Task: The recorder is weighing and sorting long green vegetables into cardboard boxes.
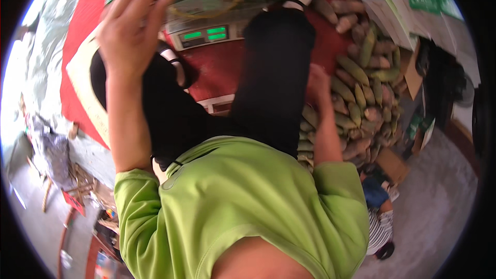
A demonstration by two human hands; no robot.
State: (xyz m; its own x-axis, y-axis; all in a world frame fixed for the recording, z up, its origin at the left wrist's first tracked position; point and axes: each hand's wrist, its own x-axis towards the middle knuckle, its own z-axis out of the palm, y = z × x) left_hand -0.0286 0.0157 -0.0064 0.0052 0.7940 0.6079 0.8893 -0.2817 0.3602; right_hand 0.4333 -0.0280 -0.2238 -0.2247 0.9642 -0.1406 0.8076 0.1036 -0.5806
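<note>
With the left hand [129, 28] loosely spread, the right hand [318, 87] too blurred to tell, I judged gentle picking from the right-side produce pile [364, 90] best.

Room is left between the legs [274, 62], bounded ahead by a scale [205, 36], the right being crowded by vegetables [361, 93].

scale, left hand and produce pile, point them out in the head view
Scale [204, 35], head view: front panel
Left hand [126, 33], head view: middle of the hand
Produce pile [365, 95], head view: around its middle
</note>
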